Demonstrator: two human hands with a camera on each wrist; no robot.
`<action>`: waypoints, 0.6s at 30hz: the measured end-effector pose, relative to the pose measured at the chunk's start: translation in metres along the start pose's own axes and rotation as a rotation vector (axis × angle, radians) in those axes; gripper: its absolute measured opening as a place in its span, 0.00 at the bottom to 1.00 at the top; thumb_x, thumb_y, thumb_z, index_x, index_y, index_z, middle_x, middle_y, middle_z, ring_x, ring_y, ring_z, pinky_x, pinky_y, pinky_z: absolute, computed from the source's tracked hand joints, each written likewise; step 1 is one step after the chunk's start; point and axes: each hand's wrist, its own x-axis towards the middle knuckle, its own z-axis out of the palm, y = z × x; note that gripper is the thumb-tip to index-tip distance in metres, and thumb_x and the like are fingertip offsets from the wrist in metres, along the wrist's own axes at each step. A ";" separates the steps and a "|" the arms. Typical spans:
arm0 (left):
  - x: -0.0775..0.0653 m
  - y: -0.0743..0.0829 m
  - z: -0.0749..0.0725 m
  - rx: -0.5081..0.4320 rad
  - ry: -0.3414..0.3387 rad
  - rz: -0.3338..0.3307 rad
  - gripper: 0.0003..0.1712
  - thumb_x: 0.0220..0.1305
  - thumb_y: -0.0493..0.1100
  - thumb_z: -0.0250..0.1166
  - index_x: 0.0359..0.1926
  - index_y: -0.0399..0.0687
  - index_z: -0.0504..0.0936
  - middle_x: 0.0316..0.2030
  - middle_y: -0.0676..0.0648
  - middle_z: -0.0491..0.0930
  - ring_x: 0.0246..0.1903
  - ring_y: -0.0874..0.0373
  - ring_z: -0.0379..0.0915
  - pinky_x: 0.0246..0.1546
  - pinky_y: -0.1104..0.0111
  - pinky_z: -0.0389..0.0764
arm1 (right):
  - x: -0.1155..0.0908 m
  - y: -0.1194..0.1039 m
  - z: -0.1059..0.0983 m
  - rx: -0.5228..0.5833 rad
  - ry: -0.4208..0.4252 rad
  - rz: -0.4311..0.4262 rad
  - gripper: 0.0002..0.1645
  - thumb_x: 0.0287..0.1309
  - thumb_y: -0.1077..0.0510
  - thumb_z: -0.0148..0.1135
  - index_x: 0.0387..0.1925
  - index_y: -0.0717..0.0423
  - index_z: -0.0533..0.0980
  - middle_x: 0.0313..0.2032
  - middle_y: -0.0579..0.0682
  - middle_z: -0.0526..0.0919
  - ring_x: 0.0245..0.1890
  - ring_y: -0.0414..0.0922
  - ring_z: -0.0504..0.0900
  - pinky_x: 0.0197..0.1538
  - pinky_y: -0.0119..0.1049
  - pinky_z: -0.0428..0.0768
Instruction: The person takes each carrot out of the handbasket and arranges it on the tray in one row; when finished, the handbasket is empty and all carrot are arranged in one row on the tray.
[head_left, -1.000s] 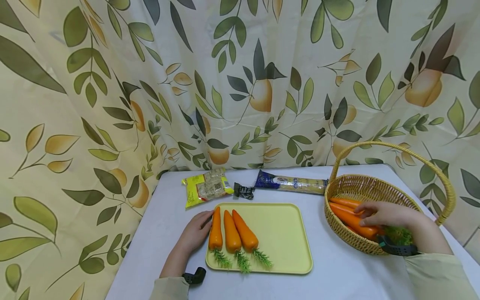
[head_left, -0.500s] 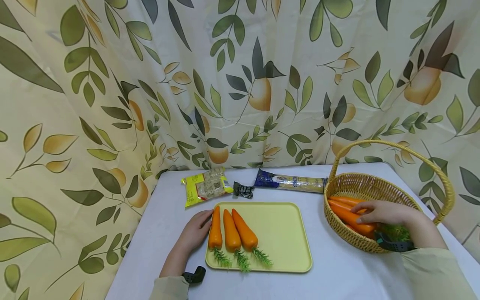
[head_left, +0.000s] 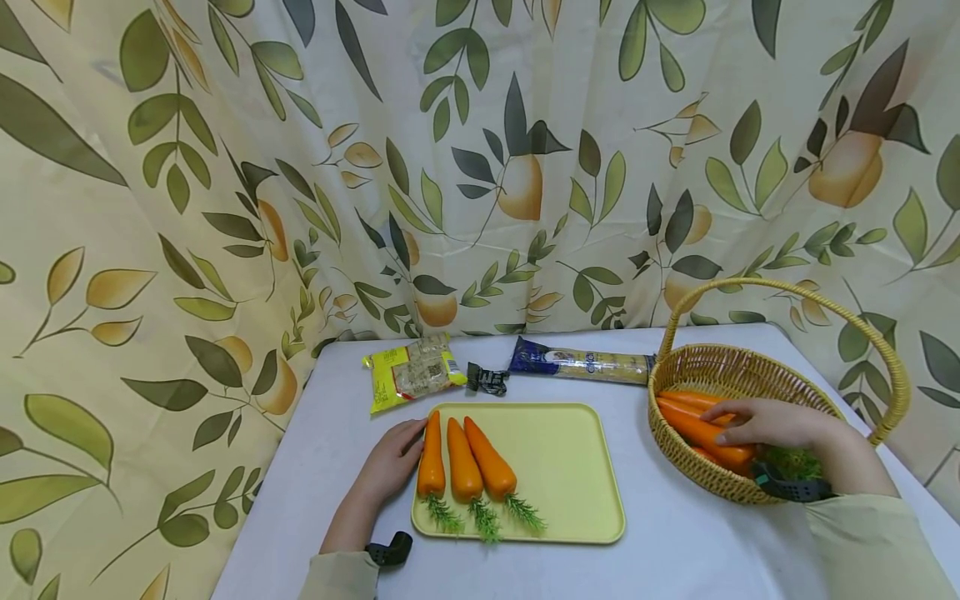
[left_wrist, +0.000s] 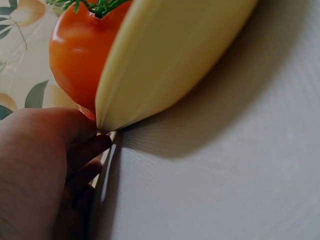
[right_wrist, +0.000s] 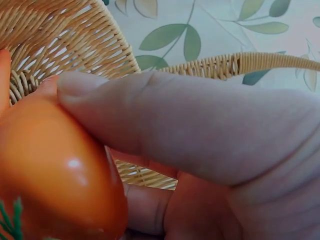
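In the head view, three orange carrots (head_left: pixel 465 463) with green tops lie side by side on a pale yellow tray (head_left: pixel 570 475). My left hand (head_left: pixel 390 467) is at the tray's left edge beside the leftmost carrot. The left wrist view shows thumb and index finger pinching the rim; the other fingers are partly hidden. At the right, my right hand (head_left: pixel 776 425) reaches into a wicker basket (head_left: pixel 678 467) and grips an orange carrot (head_left: pixel 705 437). In the right wrist view the thumb lies along this carrot (right_wrist: pixel 55 165), with fingers on its far side. More carrots lie beneath it.
Behind the tray lie a yellow bag of dry food (head_left: pixel 415 372), a small black packet (head_left: pixel 487 381) and a long blue-and-clear pasta-like pack (head_left: pixel 581 364). The basket's tall handle (head_left: pixel 847 312) arches over my right wrist. A patterned curtain (head_left: pixel 525 275) hangs behind the table.
My right hand has shifted very slightly, its fingers settling round the carrot in the basket. The left hand, the tray and its carrots have stayed in place.
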 end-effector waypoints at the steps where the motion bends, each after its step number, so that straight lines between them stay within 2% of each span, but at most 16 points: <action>1: 0.000 0.000 0.000 0.002 0.001 0.001 0.26 0.74 0.53 0.54 0.71 0.62 0.69 0.69 0.50 0.70 0.71 0.49 0.61 0.72 0.46 0.62 | 0.000 0.000 0.000 -0.002 0.000 -0.004 0.29 0.64 0.49 0.63 0.62 0.60 0.72 0.55 0.64 0.75 0.46 0.50 0.72 0.42 0.39 0.74; 9: 0.000 -0.001 0.000 0.018 0.006 0.008 0.26 0.74 0.53 0.54 0.71 0.62 0.69 0.68 0.50 0.70 0.71 0.49 0.62 0.72 0.47 0.63 | -0.002 0.003 -0.002 0.023 -0.001 0.009 0.32 0.64 0.49 0.63 0.64 0.61 0.69 0.58 0.66 0.74 0.46 0.51 0.74 0.43 0.40 0.78; 18: 0.000 -0.002 0.000 0.019 0.006 0.006 0.26 0.75 0.55 0.53 0.71 0.63 0.69 0.68 0.50 0.70 0.71 0.49 0.62 0.71 0.46 0.63 | -0.006 -0.002 -0.004 0.084 0.041 0.030 0.35 0.64 0.50 0.63 0.66 0.64 0.66 0.51 0.60 0.78 0.41 0.48 0.77 0.38 0.37 0.81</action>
